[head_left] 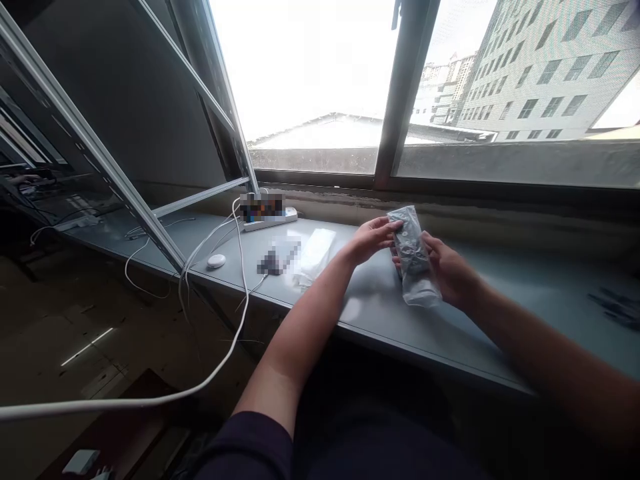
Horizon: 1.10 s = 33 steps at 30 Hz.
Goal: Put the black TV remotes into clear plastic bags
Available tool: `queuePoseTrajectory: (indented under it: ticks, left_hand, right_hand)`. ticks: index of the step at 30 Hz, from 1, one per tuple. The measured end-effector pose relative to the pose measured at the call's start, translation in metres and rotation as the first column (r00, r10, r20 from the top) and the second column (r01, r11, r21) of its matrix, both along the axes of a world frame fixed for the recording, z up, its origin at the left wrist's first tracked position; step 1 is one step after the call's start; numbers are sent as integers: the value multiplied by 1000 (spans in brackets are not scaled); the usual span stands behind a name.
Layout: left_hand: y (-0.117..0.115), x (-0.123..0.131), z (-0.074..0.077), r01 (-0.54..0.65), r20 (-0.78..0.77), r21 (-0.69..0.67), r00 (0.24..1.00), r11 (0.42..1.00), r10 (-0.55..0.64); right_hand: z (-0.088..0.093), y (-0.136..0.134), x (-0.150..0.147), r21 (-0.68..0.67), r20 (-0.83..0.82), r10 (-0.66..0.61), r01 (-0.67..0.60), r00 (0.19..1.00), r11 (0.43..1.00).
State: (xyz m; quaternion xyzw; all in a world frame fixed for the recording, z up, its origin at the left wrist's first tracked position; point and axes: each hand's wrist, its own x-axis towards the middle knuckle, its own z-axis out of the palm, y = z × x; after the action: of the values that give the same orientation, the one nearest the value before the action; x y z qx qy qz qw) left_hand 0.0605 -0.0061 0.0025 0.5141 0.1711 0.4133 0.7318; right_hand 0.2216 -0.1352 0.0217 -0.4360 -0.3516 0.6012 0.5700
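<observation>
Between my hands, above the grey-blue bench, is a clear plastic bag [414, 257] with a dark grey, long item inside that looks like a remote control with round buttons. My left hand [374, 239] grips the bag's upper left edge, thumb across its front. On the right side my right hand [450, 270] holds the bag, its fingers partly behind it. The bag's lower end hangs loose and crumpled. To the left on the bench lies a pile of clear plastic bags [316, 255].
A white power strip [270, 220] sits near the wall, with white cables [243, 260] looping off the bench. A round white object [216, 261] and a blurred device [275, 261] lie left. Dark thin items [617, 307] rest at right. A metal frame [165, 247] stands left.
</observation>
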Motion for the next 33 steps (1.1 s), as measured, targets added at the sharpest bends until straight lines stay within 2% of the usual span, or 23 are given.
queuePoseTrajectory:
  ticks: [5, 9, 12, 16, 20, 23, 25, 27, 30, 33]
  left_hand:
    - [-8, 0, 6, 55, 87, -26, 995, 998, -53]
    - [-13, -2, 13, 71, 148, -88, 987, 994, -58]
    - [-15, -3, 17, 55, 194, -135, 981, 989, -28]
    - [-18, -9, 21, 58, 285, -152, 959, 987, -13]
    - [-15, -12, 22, 85, 312, -154, 950, 985, -33]
    - [-11, -9, 20, 60, 275, -202, 962, 978, -2]
    - [-8, -5, 16, 43, 205, -194, 979, 980, -2]
    - [-6, -1, 11, 23, 120, -161, 993, 987, -4]
    - [-4, 2, 5, -12, 70, -105, 997, 994, 19]
    - [-4, 1, 6, -36, 108, -93, 993, 995, 46]
  right_hand:
    - [2, 3, 15, -73, -100, 140, -147, 985, 986]
    - [-3, 2, 19, -21, -159, 315, -322, 936, 946]
    - [-5, -3, 17, -16, -183, 382, -392, 906, 920]
    - [1, -10, 12, 41, -213, 334, -333, 918, 942]
    - [4, -8, 9, 51, -237, 189, -182, 953, 982]
    - [-1, -4, 7, 132, -82, -16, 27, 997, 991]
    - [-5, -4, 7, 205, 71, -161, 143, 984, 968]
    - [-7, -7, 6, 251, 199, -248, 196, 948, 948]
    - [-6, -9, 4, 259, 255, -261, 194, 931, 946]
    - [-4, -6, 4, 168, 149, -137, 112, 979, 979]
